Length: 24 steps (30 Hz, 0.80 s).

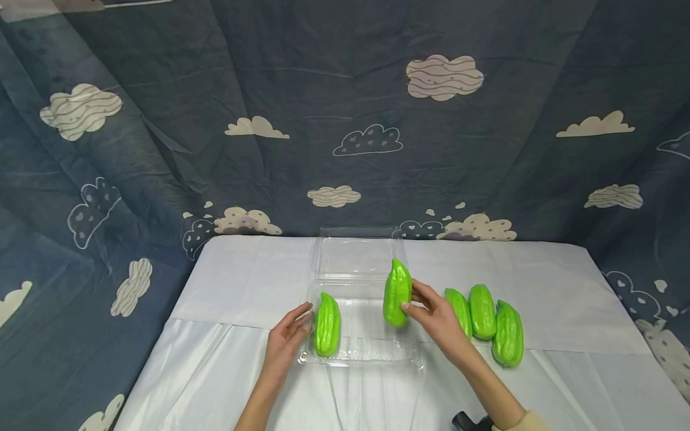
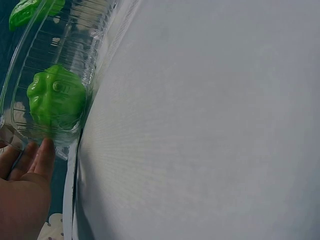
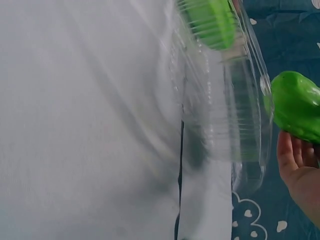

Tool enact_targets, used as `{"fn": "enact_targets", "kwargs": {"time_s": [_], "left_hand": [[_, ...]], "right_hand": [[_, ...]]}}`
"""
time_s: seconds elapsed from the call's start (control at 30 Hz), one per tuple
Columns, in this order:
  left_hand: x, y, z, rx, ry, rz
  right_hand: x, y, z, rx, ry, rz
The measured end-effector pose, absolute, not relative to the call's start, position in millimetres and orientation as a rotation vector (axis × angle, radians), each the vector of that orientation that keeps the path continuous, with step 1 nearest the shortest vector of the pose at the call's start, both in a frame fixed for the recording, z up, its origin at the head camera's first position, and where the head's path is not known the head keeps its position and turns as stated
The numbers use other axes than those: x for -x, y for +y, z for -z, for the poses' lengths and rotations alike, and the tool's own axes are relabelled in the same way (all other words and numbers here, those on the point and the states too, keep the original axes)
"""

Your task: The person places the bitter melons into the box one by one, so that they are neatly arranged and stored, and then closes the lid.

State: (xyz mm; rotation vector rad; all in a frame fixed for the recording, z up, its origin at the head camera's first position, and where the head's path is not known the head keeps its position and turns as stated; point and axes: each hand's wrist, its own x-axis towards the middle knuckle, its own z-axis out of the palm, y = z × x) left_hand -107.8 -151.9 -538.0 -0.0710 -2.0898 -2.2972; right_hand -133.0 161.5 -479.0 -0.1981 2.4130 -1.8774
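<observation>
While one gourd (image 1: 396, 293) sits pinched in the right hand (image 1: 435, 312), above the box (image 1: 361, 361), a second gourd (image 1: 327, 325) lies just right of the loose-fingered left hand (image 1: 287, 338); beneath both spreads a white tablecloth (image 1: 205, 377), beyond them a dark curtain (image 1: 307, 78).

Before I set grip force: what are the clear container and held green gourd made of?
Clear container: likely thin plastic, glossy; see-through, moulded ribs, bright glints.
Held green gourd: glossy, perhaps plastic or coated foam; uniform bright green and sharp highlights look artificial, core can't be told.
</observation>
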Motion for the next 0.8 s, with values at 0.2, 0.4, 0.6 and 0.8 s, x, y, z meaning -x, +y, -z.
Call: {"fn": "enact_targets", "kwargs": {"time_s": [0.2,0.4,0.6,0.8], "left_hand": [[108,-152,538,0.076,-2.093,2.288],[108,-152,539,0.070,-2.085,2.300],[108,-152,538,0.069,-2.083,2.302],[108,-151,538,0.064,-2.088,2.298]], "right_hand": [[132,154,484,0.208,2.391,1.893],[129,145,487,0.210,2.305,1.959],[125,137,486,0.177,2.211,1.983],[123,128,487,0.213,2.192,1.974]]}}
